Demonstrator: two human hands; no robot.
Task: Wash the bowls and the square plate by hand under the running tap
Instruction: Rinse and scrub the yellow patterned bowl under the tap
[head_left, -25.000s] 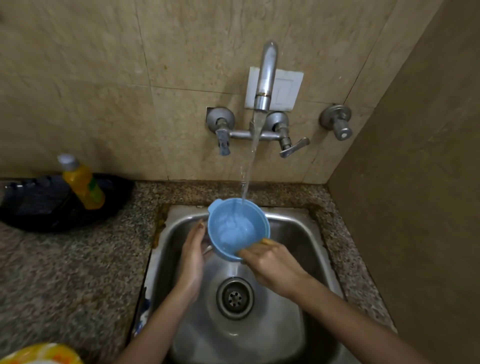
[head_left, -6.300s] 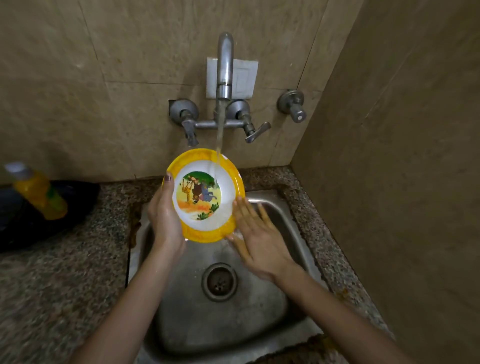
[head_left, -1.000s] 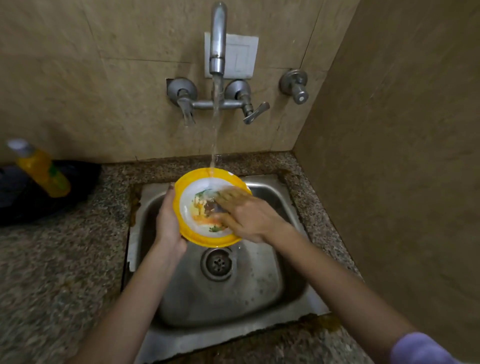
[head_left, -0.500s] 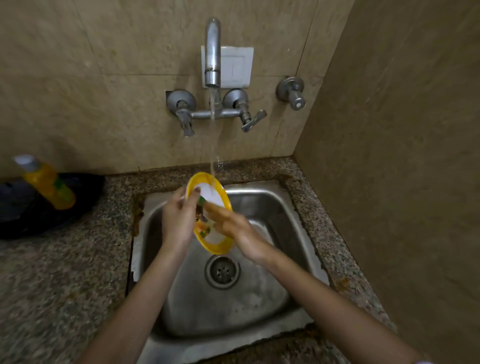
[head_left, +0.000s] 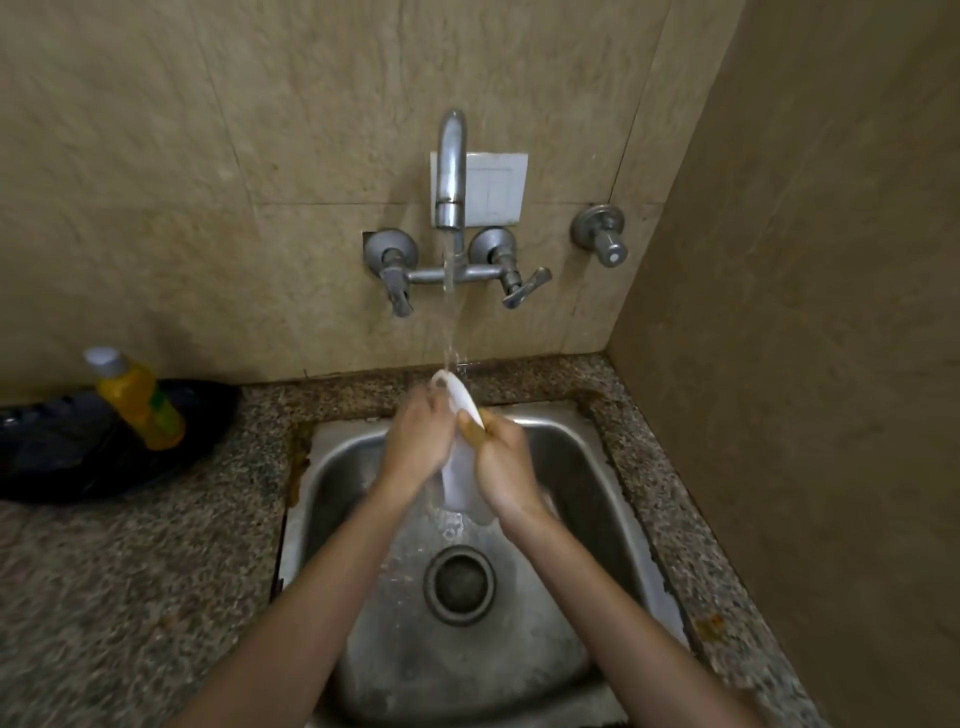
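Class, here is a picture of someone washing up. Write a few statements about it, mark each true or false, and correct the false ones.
1. Water runs from the tap. True.
2. The dish lies flat on the sink floor. False: it is held on edge over the sink, with the water stream falling on it.
3. Both the left hand and the right hand hold the dish. True.
4. The yellow bottle stands to the right of the sink. False: it stands on the counter to the left.
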